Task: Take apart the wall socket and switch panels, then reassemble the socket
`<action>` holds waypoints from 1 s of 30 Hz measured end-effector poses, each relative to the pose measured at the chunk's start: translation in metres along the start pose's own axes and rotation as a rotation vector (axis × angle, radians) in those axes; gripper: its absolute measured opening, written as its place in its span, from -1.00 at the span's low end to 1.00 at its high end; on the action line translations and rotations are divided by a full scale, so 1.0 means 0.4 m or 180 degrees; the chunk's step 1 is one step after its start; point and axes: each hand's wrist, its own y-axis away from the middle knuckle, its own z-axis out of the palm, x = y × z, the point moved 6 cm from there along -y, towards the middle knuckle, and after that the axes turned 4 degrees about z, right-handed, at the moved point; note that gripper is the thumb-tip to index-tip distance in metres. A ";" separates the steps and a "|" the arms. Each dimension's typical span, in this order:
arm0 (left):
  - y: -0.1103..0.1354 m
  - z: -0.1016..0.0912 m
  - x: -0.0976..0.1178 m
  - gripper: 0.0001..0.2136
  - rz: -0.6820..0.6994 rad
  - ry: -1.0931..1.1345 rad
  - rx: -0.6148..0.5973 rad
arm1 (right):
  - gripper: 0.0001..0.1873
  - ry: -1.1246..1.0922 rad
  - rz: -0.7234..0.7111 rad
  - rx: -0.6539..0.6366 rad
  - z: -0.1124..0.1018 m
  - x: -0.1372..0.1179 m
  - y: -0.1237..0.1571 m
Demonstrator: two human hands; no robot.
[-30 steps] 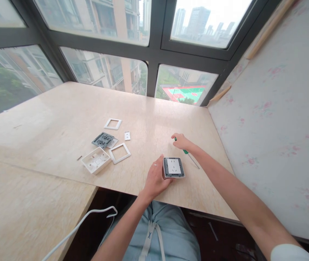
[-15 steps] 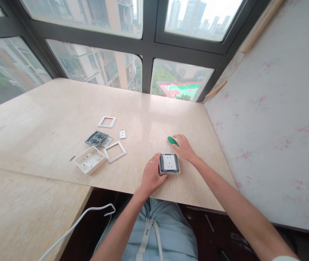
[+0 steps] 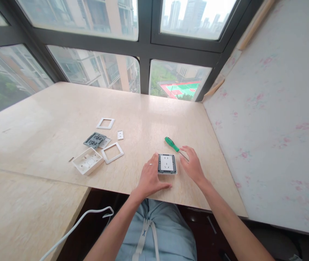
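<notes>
A wall socket (image 3: 167, 164) with a white face and a grey surround sits face up near the table's front edge. Along its left side lie the fingers of my left hand (image 3: 151, 175); the thumb is spread away, below the socket, so the hand is open. My right hand (image 3: 193, 166) is open just right of the socket, fingers apart. Beside its fingertips a green-handled screwdriver (image 3: 172, 144) rests on the table, its handle pointing to the far left and the tip end of its shaft near my right hand.
To the left lie a white mounting box (image 3: 87, 162), a grey socket back (image 3: 95, 140), two white frames (image 3: 112, 152) and a small white socket insert (image 3: 120, 135). A white cable (image 3: 75, 224) hangs at the front left. A patterned wall (image 3: 266, 127) bounds the table (image 3: 140, 119) on the right.
My right hand has let go of the screwdriver's handle and moved back toward me. My left thumb has come away from the socket, which now sits lower on the table.
</notes>
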 end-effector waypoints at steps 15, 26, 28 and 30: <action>-0.005 -0.002 -0.001 0.35 -0.0279 0.0483 -0.0543 | -0.75 -0.0745 -0.0037 -0.0252 0.071 -0.145 -0.023; -0.007 0.000 0.004 0.24 -0.0242 0.0654 -0.0481 | -0.78 -0.0869 0.0118 -0.0269 0.122 -0.242 -0.023; -0.010 -0.004 0.007 0.19 -0.0187 0.0600 -0.0361 | -0.78 -0.0900 0.0062 -0.0339 0.139 -0.281 -0.031; -0.010 -0.011 0.013 0.10 -0.0061 0.0567 -0.0199 | -0.78 -0.0939 -0.0015 -0.0454 0.162 -0.322 -0.035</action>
